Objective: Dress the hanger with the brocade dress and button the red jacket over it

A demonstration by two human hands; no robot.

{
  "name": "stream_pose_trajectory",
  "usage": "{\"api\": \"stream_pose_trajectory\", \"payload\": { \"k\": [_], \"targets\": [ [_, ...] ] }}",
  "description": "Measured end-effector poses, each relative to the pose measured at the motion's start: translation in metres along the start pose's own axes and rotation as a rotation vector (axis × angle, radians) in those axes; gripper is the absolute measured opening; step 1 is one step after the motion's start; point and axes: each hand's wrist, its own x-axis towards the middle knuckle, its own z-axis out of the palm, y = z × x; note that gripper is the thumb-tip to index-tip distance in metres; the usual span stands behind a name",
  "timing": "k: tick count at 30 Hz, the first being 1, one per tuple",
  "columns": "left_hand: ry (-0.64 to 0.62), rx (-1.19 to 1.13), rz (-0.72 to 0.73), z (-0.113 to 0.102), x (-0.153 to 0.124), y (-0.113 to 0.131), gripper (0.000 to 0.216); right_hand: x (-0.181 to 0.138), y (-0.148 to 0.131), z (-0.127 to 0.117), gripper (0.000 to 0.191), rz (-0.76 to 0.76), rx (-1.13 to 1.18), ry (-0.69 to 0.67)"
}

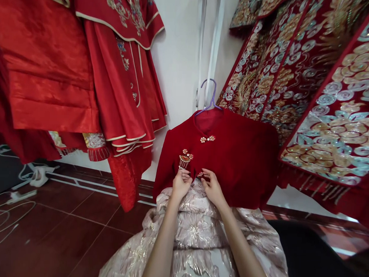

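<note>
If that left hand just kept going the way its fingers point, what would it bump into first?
Probably the beaded ornament on the red jacket: its hanging fringe lies just past the fingertips of the left hand. Whether they already touch is hard to tell.

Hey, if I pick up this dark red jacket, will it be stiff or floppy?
The dark red jacket probably flops at the hem, since its cloth looks soft. The purple hanger in its neck likely keeps the shoulders spread. The beaded brooch may swing, given its thin strands.
</note>
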Motion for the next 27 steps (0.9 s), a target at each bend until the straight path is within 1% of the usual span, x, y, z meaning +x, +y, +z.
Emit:
{"api": "stream_pose_trajectory", "payload": {
  "k": [3,7,9,11,14,17,20,23,27],
  "targets": [
    [0.016,-0.092,-0.034,0.012,-0.004,0.0,0.026,0.001,0.004,-0.002,0.032,0.009,0.007,-0.018],
    [0.042,-0.196,-0.092,0.025,-0.009,-0.003,0.029,0.003,0.0,-0.01,0.03,-0.006,-0.036,-0.044],
    [0.006,-0.265,-0.104,0.028,-0.012,-0.007,0.031,0.003,-0.002,-0.012,0.03,-0.009,-0.077,-0.035],
    [-0.05,-0.327,-0.107,0.028,-0.014,-0.01,0.034,0.002,-0.001,-0.012,0.031,-0.023,-0.117,0.003],
    [-0.101,-0.361,-0.094,0.025,-0.017,-0.015,0.034,0.0,0.003,-0.009,0.035,-0.044,-0.156,0.059],
    [-0.091,-0.328,-0.051,0.024,-0.018,-0.017,0.032,-0.002,0.006,-0.006,0.031,-0.034,-0.159,0.088],
    [-0.03,-0.252,-0.001,0.025,-0.019,-0.019,0.027,-0.002,0.004,-0.005,0.026,-0.061,-0.181,0.114],
    [0.022,-0.16,0.027,0.025,-0.019,-0.02,0.02,-0.001,-0.003,-0.009,0.025,-0.076,-0.17,0.084],
    [0.041,-0.08,0.051,0.026,-0.018,-0.019,0.018,0.003,-0.016,-0.023,0.028,0.005,-0.114,0.014]
  ]
}}
